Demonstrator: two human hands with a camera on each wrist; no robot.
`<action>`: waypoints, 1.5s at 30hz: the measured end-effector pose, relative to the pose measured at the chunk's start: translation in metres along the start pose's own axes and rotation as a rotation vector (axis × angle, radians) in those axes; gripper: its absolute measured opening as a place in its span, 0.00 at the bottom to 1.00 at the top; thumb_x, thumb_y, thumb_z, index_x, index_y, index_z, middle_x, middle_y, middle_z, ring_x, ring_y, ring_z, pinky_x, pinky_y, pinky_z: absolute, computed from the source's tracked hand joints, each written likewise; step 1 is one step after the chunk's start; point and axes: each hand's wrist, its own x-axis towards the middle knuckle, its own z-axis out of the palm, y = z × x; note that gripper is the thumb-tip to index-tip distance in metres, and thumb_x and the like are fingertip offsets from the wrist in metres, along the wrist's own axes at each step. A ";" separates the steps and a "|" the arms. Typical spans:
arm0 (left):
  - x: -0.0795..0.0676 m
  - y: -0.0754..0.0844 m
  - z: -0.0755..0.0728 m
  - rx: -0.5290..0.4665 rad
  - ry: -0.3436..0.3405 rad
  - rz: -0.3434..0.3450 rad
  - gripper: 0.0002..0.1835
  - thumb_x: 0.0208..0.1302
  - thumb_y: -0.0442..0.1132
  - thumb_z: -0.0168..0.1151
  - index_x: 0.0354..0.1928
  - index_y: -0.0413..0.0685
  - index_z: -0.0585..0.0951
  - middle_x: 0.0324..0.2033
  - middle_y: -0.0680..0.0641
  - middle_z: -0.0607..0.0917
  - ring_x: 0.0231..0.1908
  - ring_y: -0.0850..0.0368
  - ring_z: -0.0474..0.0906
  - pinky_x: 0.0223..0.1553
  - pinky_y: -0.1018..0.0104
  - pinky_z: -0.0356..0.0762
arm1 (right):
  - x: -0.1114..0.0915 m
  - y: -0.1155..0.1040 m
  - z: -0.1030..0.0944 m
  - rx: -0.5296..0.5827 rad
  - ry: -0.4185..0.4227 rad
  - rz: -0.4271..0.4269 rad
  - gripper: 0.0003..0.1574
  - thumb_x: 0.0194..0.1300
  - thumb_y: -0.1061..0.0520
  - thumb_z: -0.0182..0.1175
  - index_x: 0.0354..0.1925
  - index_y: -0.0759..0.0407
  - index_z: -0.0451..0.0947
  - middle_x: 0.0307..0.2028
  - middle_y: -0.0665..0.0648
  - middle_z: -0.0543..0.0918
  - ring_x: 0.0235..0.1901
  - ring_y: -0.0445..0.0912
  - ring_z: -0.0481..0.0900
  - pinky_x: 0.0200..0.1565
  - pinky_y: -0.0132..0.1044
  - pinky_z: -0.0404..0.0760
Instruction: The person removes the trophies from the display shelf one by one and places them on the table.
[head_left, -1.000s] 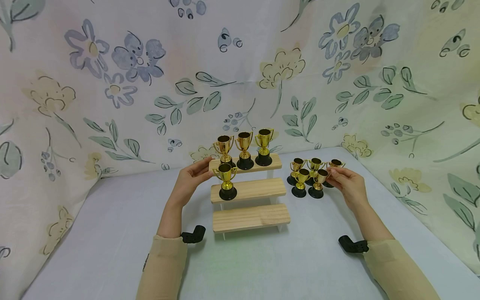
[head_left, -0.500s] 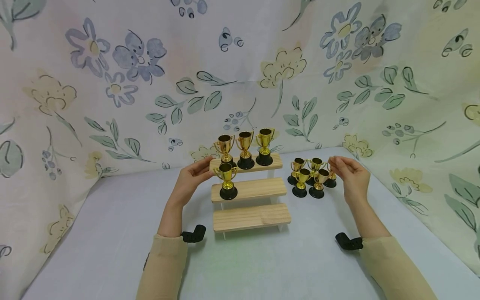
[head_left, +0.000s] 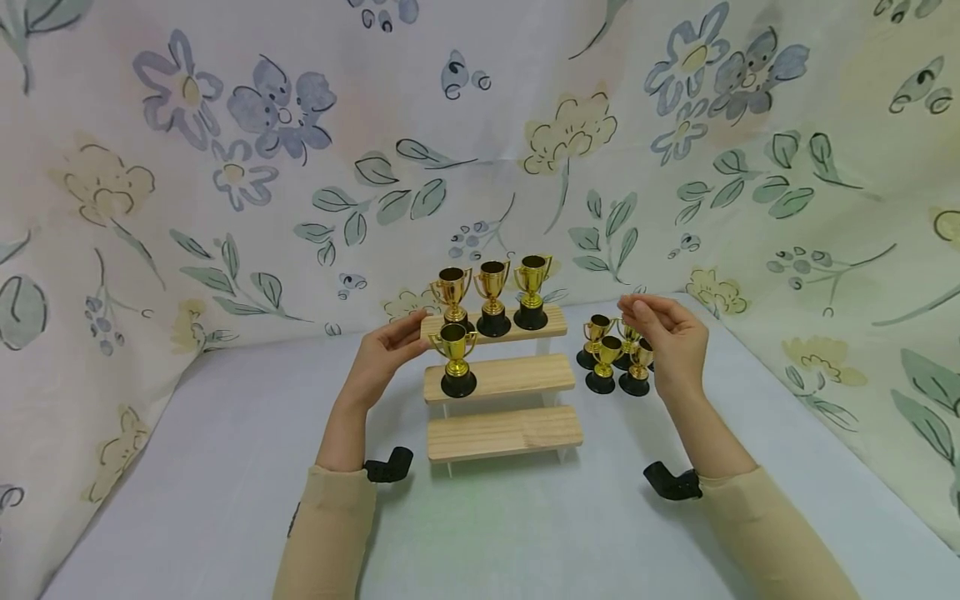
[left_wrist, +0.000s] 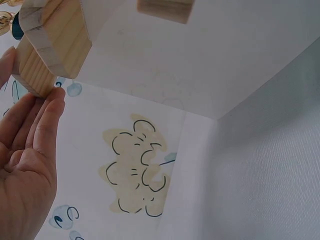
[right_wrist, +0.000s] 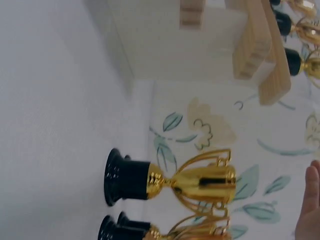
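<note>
My left hand [head_left: 386, 358] holds the left end of the top step of a three-step wooden display stand [head_left: 525, 375]; in the left wrist view, thumb and fingers [left_wrist: 47, 112] lie on opposite sides of that board [left_wrist: 32, 67]. Three small golden trophy cups with black bases stand on the top step, among them a middle cup [head_left: 492, 287]. A single trophy cup [head_left: 455, 350] is on the left of the second step. My right hand [head_left: 675, 342] is raised over a group of several trophy cups [head_left: 603, 362], fingers loosely bent, holding nothing.
The lowest step [head_left: 502, 433] shows bare wood. A white cloth [head_left: 525, 533] covers the table, and a flower-printed curtain [head_left: 480, 125] hangs close behind the stand. Black wrist devices [head_left: 388, 465] sit on both sleeves.
My right hand has come away from the rear right trophy cup and moved left, above the group. My left hand stays on the stand, and the cups stand where they were.
</note>
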 end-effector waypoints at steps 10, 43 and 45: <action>0.001 0.001 0.000 0.002 0.004 -0.002 0.33 0.65 0.41 0.67 0.71 0.52 0.70 0.70 0.48 0.72 0.70 0.52 0.70 0.61 0.73 0.77 | -0.022 -0.014 0.046 -0.007 -0.205 -0.016 0.10 0.67 0.63 0.61 0.44 0.69 0.83 0.38 0.49 0.91 0.41 0.42 0.90 0.45 0.33 0.87; 0.000 -0.001 0.000 -0.005 -0.002 0.011 0.33 0.65 0.40 0.66 0.72 0.50 0.69 0.70 0.46 0.72 0.70 0.51 0.70 0.61 0.73 0.77 | -0.063 0.015 0.137 -0.173 -0.439 0.137 0.15 0.66 0.57 0.65 0.49 0.64 0.83 0.43 0.50 0.90 0.43 0.35 0.87 0.51 0.33 0.86; 0.000 0.000 -0.001 -0.012 -0.001 0.012 0.33 0.65 0.40 0.66 0.71 0.50 0.69 0.70 0.46 0.73 0.69 0.51 0.71 0.60 0.74 0.78 | -0.064 0.015 0.140 -0.177 -0.437 0.128 0.15 0.66 0.58 0.65 0.48 0.65 0.83 0.45 0.55 0.89 0.42 0.35 0.87 0.50 0.33 0.87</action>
